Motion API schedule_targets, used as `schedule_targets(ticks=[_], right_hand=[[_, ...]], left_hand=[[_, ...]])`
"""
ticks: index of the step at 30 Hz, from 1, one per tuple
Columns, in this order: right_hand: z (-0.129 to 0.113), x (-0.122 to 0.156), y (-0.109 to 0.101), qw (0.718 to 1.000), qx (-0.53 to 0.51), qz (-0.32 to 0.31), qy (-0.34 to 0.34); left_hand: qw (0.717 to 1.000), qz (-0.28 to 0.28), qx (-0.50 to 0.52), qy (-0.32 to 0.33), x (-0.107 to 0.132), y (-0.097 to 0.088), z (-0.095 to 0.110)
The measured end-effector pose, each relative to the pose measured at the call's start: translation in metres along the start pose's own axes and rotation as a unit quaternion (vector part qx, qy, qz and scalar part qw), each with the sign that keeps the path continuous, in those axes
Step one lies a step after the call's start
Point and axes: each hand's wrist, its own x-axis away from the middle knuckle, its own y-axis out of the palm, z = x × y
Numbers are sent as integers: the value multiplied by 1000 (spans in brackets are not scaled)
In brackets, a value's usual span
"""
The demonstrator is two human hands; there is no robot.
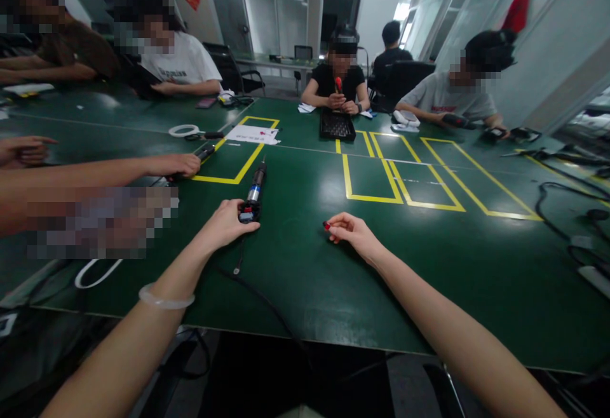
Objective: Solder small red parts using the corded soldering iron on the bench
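The worktop [305,278] is dark green, marked with yellow tape lines [372,198] in rectangles; the tool [254,195] is black with a silver barrel, a blue band and red at its near end; the small piece [326,225] is red; the bracelet [164,300] is milky white; the cable [267,300] and keyboard [337,126] are black; the paper [251,133] is white.

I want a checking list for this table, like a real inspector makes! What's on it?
Surface: green table with yellow tape boxes.
Job's things: power tool lying flat; small red piece.
Clutter: white paper, white ring, black keyboard.
Grippers: left hand grips the tool's near end; right hand pinches the red piece.
Cables: black cable near the left hand, running to the near edge; other cables far right.
Surroundings: other people seated around; glass walls.
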Motion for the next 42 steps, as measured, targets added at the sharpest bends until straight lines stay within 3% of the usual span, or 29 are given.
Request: schedule_targets(ticks=[9,15,22,33,37,42], right_hand=[[10,13,-3,992,103,-3,-67],[5,19,-3,958,265,0,-112],[7,16,-1,919,366,9,-148],[5,17,1,893,415,2,-175],[0,18,-4,892,410,-31,-187],[-2,19,-5,903,379,-27,-199]], left_hand=[[993,-36,57,94,49,38,92],[990,-40,52,124,58,54,130],[989,-39,49,134,59,58,140],[973,-36,133,185,58,65,137],[975,-47,119,181,58,65,139],[984,-54,58,159,56,59,147]])
